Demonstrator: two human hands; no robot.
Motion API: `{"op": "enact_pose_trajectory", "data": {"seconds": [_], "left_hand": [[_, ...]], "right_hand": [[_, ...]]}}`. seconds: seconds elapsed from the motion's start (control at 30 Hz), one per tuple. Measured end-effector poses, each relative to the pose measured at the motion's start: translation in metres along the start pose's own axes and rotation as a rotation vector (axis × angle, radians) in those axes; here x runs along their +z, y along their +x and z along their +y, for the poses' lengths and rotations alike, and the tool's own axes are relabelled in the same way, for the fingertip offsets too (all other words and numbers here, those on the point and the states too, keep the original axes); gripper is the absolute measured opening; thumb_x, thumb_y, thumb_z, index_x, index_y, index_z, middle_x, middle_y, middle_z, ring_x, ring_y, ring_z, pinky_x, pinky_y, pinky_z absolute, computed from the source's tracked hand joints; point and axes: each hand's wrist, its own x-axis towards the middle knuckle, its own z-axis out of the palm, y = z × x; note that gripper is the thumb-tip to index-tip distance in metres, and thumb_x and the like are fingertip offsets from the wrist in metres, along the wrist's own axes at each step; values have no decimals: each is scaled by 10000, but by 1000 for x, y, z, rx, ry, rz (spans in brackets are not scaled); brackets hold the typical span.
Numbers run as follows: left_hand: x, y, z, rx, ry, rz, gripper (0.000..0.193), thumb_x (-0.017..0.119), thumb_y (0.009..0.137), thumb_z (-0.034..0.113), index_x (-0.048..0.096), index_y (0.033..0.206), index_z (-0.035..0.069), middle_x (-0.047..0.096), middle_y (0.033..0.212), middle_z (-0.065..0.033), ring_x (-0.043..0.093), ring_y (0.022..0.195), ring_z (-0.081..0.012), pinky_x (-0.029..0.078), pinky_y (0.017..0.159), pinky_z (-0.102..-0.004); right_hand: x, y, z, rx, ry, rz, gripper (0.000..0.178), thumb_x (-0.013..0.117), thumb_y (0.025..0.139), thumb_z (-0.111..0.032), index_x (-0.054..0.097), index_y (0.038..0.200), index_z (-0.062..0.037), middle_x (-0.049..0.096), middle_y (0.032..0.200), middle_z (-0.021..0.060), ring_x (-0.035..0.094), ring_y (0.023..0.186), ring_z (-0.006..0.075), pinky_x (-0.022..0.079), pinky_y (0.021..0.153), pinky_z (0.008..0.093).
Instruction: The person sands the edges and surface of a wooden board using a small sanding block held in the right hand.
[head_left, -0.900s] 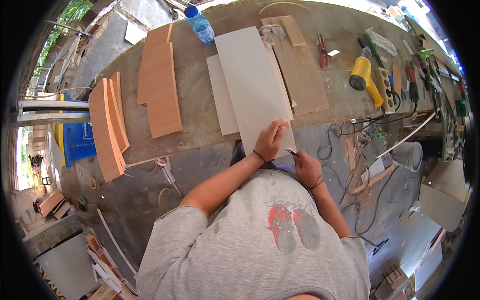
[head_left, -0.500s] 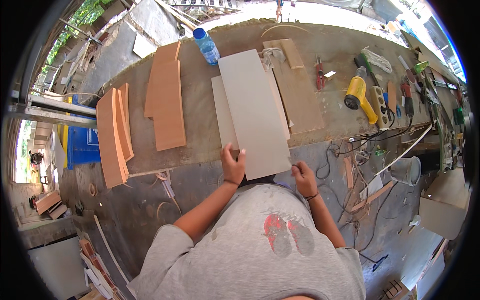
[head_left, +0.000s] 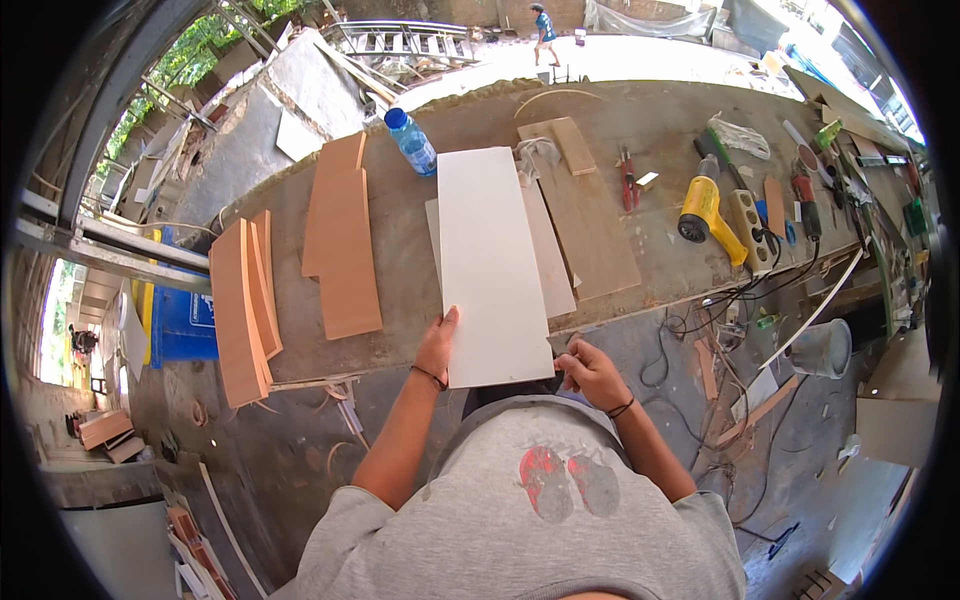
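A long white board (head_left: pixel 492 270) lies in front of me, its near end reaching over the bench edge toward my shirt. My left hand (head_left: pixel 437 345) grips the board's left edge near that end, thumb on top, fingers hidden underneath. Just off the near right corner, my right hand (head_left: pixel 590 375) is closed in a pinch. Whatever it may hold is too small to make out. Under the white board, a pale panel (head_left: pixel 548 250) shows along the right side. Right of that lies a brown flat board (head_left: pixel 592 235), with a small wooden block (head_left: pixel 572 146) on its far end.
Brown curved-edged boards (head_left: pixel 345 250) and a further stack (head_left: pixel 235 310) lie to the left on the bench (head_left: pixel 410 300). A blue-capped bottle (head_left: pixel 412 142) stands beyond. Red-handled pliers (head_left: pixel 628 182), a yellow heat gun (head_left: pixel 707 212) and a power strip (head_left: pixel 748 228) lie right. A person (head_left: pixel 544 32) walks far off.
My left hand has gone from spread fingers beside the board to gripping its left edge. The board has swung straighter. My right hand has shifted slightly left, and the view has tilted up.
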Motion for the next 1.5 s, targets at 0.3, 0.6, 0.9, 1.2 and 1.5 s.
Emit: {"op": "enact_pose_trajectory", "data": {"seconds": [0.3,0.6,0.9,1.2,1.5], "left_hand": [[-13,-24,67,439,737,93,320,631,958,305,616,968,-14,610,786,4,518,713,-68,454,624,-255],[16,-51,102,869,1771,100,323,664,877,301,595,1009,14,661,925,-205,662,832,-366,523,641,-446],[1,-48,29,1040,1782,78,251,663,801,173,621,1012,42,620,1261,-151,571,1199,-357,439,972,-461],[-16,-21,-55,762,1655,112,509,678,639,105,518,1122,102,301,1533,-181,255,1420,-438,219,1082,-646],[-18,-7,-35,736,1709,-36,723,761,698,342,453,1322,146,230,1562,-193,198,1456,-395,135,1063,-719]], "right_hand": [[-41,12,17,-14,205,254,202,586,942,-188,545,1059,-28,696,949,52,575,643,72,427,505,219],[-181,102,18,-110,105,617,214,620,919,-233,567,1062,-83,666,923,10,577,716,83,455,587,257],[-214,134,-34,-340,-1179,828,299,610,840,-200,675,1094,-55,668,1034,213,636,947,398,516,845,424],[-264,250,-67,-290,-781,650,403,555,867,-164,597,1259,-78,662,1146,205,615,1082,370,486,938,406],[-281,270,-65,-187,-1194,640,407,605,851,-271,644,1213,-88,655,1160,208,612,1103,360,477,963,401]]}}
